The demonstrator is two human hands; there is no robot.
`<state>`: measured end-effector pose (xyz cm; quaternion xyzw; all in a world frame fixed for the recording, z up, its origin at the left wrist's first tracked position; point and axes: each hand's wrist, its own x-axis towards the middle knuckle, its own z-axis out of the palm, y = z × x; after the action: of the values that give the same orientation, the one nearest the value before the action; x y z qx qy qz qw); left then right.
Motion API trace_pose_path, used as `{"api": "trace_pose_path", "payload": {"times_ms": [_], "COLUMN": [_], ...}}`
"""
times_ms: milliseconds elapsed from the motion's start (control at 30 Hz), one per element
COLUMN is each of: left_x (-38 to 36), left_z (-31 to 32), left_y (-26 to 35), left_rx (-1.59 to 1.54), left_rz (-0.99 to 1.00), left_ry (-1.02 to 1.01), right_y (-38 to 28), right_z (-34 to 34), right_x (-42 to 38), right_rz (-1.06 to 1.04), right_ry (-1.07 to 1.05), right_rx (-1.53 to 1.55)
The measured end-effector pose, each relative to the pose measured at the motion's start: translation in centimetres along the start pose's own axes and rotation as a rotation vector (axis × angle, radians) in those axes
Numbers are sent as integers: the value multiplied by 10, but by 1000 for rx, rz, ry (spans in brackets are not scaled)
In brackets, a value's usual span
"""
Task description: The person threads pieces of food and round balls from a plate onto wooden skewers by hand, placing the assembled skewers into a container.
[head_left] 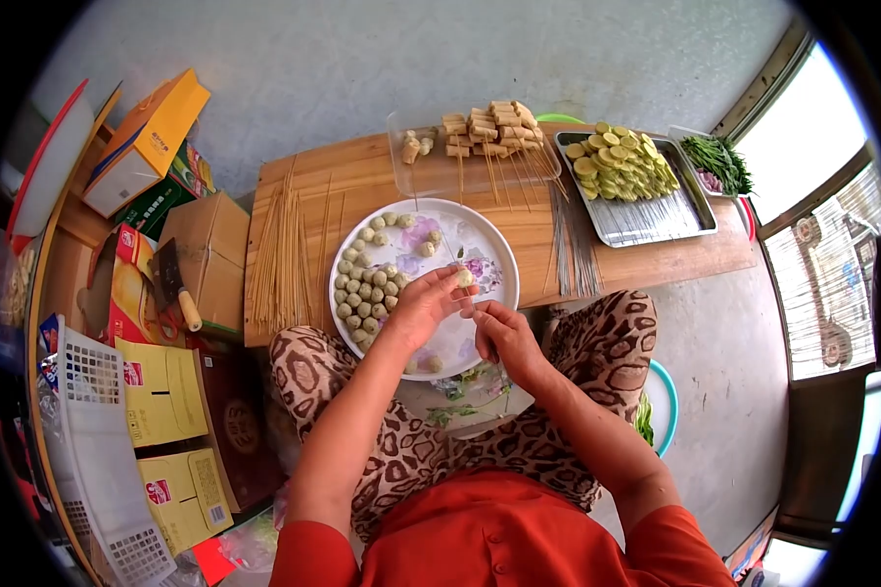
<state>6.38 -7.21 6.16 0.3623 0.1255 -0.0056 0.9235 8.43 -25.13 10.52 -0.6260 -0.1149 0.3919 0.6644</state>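
Observation:
A floral-patterned round tray [504, 284] rests at the table's front edge, partly over my lap. Many small greyish-green meatballs [362, 284] lie along its left side. Over the tray, my left hand [429, 301] pinches a pale ball [464, 278] at its fingertips. Just right of and below that ball, my right hand [501, 333] is closed in a pinch on a thin skewer, mostly hidden by the fingers. The two hands' fingertips almost meet. A bundle of bare bamboo skewers [279, 259] lies left of the tray.
On the wooden table [362, 166], a clear plastic tray [431, 181] carries skewered beige rolls [499, 127]. A metal tray [636, 225] of sliced green rounds [622, 161] stands right, beside metal skewers [573, 245] and leafy greens [715, 161]. A cleaver [171, 279] leans among boxes left.

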Motion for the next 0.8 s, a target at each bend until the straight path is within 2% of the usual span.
{"api": "trace_pose_path", "payload": {"times_ms": [67, 100, 200, 233, 300, 333, 400, 633, 767, 800], "left_x": [-1, 0, 7, 8, 9, 7, -6, -9, -12, -9], "left_z": [0, -2, -24, -34, -40, -42, -28, -29, -27, -29], "left_y": [4, 11, 23, 20, 20, 14, 4, -19, -19, -15], "left_rx": [101, 187, 788, 787, 1335, 1335, 1929, 2265, 2261, 1992], "left_rz": [-76, -21, 102, 103, 228, 228, 227, 149, 221, 261], "left_ry": [-26, 12, 327, 332, 345, 345, 335, 195, 184, 235], "right_y": [1, 0, 0, 0, 1, 2, 2, 7, 7, 7], "right_z": [-2, -3, -4, -4, -5, -5, -5, -5, -5, -5], "right_x": [2, 2, -1, -2, -1, -2, -3, -6, -8, -9], "right_rz": [-1, 4, -10, -5, -1, 1, 5, -6, -2, -1], "right_ry": [38, 38, 52, 49, 45, 35, 27, 23, 22, 20], "right_rx": [31, 32, 33, 36, 38, 45, 51, 47, 49, 48]}}
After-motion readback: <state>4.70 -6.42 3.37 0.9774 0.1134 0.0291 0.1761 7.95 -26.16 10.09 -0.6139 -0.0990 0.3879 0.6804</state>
